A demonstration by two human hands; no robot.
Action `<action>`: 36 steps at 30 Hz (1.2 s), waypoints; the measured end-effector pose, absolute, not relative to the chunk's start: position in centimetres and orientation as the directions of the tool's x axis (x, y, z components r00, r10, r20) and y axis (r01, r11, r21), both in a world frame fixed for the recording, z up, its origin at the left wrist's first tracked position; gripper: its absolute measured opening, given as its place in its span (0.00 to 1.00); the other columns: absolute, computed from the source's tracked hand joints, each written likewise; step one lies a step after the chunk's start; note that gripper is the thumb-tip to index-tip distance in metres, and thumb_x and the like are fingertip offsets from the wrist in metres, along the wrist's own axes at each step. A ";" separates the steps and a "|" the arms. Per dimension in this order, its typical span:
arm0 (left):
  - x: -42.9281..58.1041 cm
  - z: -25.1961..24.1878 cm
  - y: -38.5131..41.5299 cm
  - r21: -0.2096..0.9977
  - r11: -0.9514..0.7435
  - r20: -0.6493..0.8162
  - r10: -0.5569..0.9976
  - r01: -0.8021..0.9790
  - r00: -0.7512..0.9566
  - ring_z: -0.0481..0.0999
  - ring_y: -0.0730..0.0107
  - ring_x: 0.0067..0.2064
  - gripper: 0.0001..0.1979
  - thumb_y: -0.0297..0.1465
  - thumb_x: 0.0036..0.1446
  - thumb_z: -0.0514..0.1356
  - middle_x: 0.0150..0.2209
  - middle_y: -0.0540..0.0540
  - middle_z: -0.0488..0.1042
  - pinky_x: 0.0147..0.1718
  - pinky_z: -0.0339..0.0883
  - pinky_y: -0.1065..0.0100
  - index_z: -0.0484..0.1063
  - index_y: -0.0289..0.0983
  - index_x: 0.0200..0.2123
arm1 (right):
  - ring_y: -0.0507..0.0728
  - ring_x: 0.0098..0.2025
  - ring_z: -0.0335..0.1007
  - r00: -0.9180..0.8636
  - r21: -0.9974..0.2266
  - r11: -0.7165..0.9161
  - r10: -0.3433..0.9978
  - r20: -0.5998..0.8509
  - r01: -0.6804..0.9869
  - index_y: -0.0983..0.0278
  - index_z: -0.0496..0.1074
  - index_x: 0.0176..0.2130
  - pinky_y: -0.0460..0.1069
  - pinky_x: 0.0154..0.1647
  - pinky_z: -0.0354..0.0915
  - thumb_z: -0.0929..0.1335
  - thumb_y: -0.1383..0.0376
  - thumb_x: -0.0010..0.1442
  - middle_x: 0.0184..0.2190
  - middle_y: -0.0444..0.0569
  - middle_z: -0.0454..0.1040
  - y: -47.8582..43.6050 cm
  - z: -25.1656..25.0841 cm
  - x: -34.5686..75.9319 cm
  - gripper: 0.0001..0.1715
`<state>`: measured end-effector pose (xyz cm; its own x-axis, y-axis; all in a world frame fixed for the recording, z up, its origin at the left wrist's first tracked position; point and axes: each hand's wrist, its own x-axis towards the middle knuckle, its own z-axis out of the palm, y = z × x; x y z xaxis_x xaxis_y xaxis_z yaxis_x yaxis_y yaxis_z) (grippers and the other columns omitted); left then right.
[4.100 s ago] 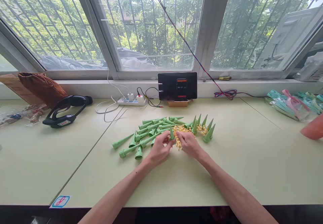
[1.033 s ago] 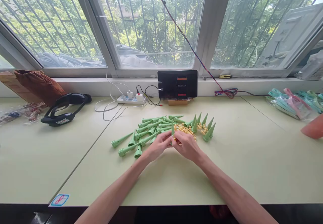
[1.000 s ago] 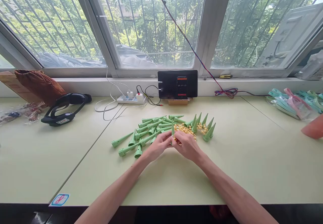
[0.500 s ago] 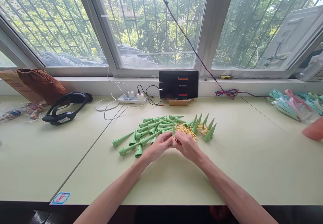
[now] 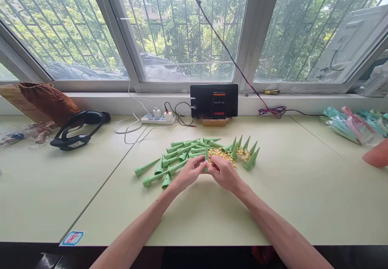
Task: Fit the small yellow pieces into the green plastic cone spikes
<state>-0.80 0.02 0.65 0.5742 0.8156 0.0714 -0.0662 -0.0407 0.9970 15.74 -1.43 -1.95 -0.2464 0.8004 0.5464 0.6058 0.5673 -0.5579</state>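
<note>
Both hands meet over the pale green table (image 5: 212,216), just in front of a heap of parts. My left hand (image 5: 188,174) pinches a green cone-shaped spike (image 5: 206,156), which stands point up between the two hands. My right hand (image 5: 224,173) is closed at the spike's base, fingertips touching it; a small yellow piece may be in them, too small to be sure. Behind the hands lie several long green spikes (image 5: 178,154), a heap of small yellow pieces (image 5: 222,155), and several short green cones (image 5: 247,154) standing upright.
A dark tablet (image 5: 214,101) on a stand shows a timer at the window sill. A power strip (image 5: 156,118) with cables, a black headset (image 5: 77,129) and a brown bag (image 5: 48,101) lie to the left. Bagged pastel clips (image 5: 351,125) lie far right, near an orange-pink shape (image 5: 377,158).
The hands stay together on the upright green spike and shift only slightly; four seconds ago they were lower over the yellow pieces. The camera view drifted a little.
</note>
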 end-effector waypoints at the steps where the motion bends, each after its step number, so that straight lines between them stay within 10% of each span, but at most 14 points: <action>1: -0.9 0.8 0.1 0.997 -0.073 0.081 0.836 -0.036 0.543 0.76 0.58 0.46 0.16 0.41 0.61 0.59 0.45 0.41 0.77 0.45 0.72 0.60 0.75 0.35 0.46 | 0.51 0.24 0.55 -0.240 -0.563 0.560 0.805 0.542 0.608 0.61 0.56 0.25 0.46 0.26 0.53 0.61 0.61 0.68 0.23 0.42 0.61 -1.4 -1.9 15.8 0.19; 6: -1.2 0.7 0.4 0.970 -0.192 0.118 0.907 0.147 0.404 0.75 0.62 0.37 0.16 0.42 0.59 0.60 0.34 0.43 0.76 0.34 0.73 0.64 0.75 0.33 0.38 | 0.51 0.24 0.55 -0.193 -0.629 0.524 0.833 0.518 0.574 0.61 0.59 0.26 0.46 0.26 0.54 0.60 0.56 0.69 0.22 0.41 0.62 -0.9 -1.6 16.8 0.22; 16: -1.0 -0.3 -0.3 0.772 -0.411 0.292 0.907 0.485 0.304 0.66 0.73 0.22 0.25 0.33 0.58 0.57 0.21 0.56 0.67 0.26 0.61 0.71 0.61 0.37 0.58 | 0.51 0.21 0.56 -0.033 -0.687 0.434 0.857 0.514 0.583 0.62 0.65 0.33 0.47 0.24 0.55 0.59 0.59 0.70 0.21 0.41 0.63 -0.1 -1.9 17.9 0.15; 29: -1.3 -0.9 -0.4 0.473 -0.490 0.236 0.871 0.732 0.430 0.57 0.72 0.18 0.11 0.28 0.56 0.53 0.15 0.56 0.58 0.27 0.53 0.69 0.75 0.38 0.37 | 0.51 0.21 0.54 -0.132 -0.616 0.466 0.852 0.507 0.635 0.61 0.58 0.23 0.47 0.23 0.52 0.60 0.59 0.69 0.19 0.41 0.60 -0.1 -2.5 17.6 0.23; 36: -1.3 -1.1 -0.1 0.438 -0.492 0.283 0.870 0.752 0.404 0.61 0.70 0.20 0.10 0.31 0.59 0.54 0.17 0.52 0.62 0.27 0.51 0.69 0.76 0.40 0.35 | 0.52 0.28 0.66 -0.219 -0.556 0.452 0.873 0.435 0.698 0.61 0.72 0.33 0.46 0.28 0.58 0.66 0.64 0.65 0.31 0.46 0.72 -0.6 -2.5 17.1 0.08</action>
